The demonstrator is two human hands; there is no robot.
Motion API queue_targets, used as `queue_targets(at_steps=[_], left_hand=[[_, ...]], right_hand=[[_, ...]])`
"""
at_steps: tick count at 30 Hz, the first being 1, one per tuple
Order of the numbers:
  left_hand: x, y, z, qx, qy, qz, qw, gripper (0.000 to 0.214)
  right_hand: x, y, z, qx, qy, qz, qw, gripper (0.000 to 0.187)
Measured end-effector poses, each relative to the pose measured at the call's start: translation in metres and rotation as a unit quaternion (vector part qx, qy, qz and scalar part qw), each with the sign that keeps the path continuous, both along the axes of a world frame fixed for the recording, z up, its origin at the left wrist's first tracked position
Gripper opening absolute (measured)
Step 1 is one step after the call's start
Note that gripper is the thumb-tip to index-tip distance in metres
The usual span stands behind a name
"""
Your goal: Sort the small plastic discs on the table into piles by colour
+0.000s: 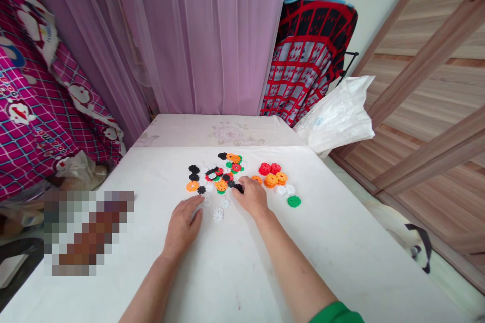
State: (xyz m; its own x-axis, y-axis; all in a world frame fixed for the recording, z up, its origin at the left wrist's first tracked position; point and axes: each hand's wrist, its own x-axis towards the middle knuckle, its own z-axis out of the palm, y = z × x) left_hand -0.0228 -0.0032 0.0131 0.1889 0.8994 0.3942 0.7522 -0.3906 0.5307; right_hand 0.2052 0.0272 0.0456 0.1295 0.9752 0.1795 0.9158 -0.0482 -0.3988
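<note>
Over the mixed plastic snowflake discs, my right hand (253, 196) has its fingers closed on a black snowflake disc (238, 188) at the pile's right edge. My left hand (184, 223) rests on the table at the pile's near left, fingers stretched out and holding nothing. Just beyond its fingertips lie another black disc (201, 190) and an orange disc (192, 186). Between the hands, white discs (218, 214) lie flat on the white cloth. An orange disc (221, 185) sits amid red, green, black and white ones in the pile.
Right of my right hand are groups of red discs (264, 168), orange discs (271, 180), white discs (290, 189) and green discs (294, 201). A white plastic bag (337, 116) stands beyond the table's right edge. A blurred-out patch (91, 232) covers the table's left side.
</note>
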Motion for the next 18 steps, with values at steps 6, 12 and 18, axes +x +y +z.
queue_targets(at_steps=[6,12,18], left_hand=[[0.000,0.000,-0.002,-0.013,-0.003,-0.004,1.000,0.036],[0.001,-0.002,-0.002,-0.016,-0.006,-0.001,1.000,0.036],[0.000,-0.001,-0.003,-0.012,-0.005,0.000,1.000,0.036]], right_hand=[[-0.003,0.003,-0.009,0.011,0.017,-0.024,1.000,0.030],[0.001,-0.002,-0.017,0.028,0.085,-0.025,0.996,0.033],[0.008,-0.014,-0.020,0.045,0.082,-0.003,0.996,0.036]])
